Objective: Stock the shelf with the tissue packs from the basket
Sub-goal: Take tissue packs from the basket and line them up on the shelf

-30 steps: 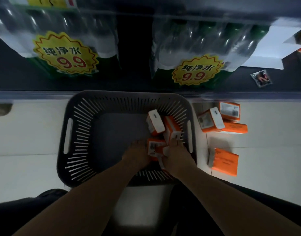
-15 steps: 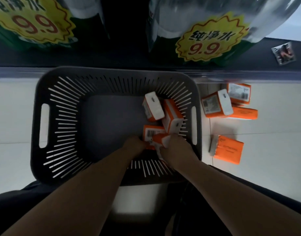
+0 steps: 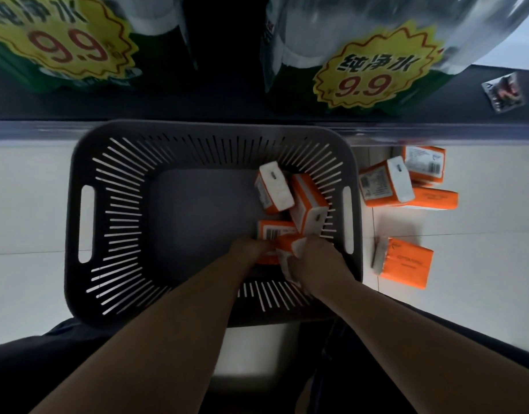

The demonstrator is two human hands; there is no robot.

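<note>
Grey slatted basket (image 3: 86, 210) on the floor (image 3: 27, 204). At its right end the left hand (image 3: 251, 252) touches a barcoded pack (image 3: 275, 233), fingers' hold indiscernible; the right hand (image 3: 320, 261) curls its fingers round an orange tissue pack (image 3: 288, 249). Four packs (image 3: 406, 261) lie outside, right.

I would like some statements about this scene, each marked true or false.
Both the left hand and the right hand reach into the basket. True.
The basket is empty. False: several tissue packs lie in its right part.
On the floor, right of the basket, lie other packs. True.
The basket stands on the shelf. False: it stands on the floor, in front of the shelf.
The yellow sticker reads 9.9. True.
</note>
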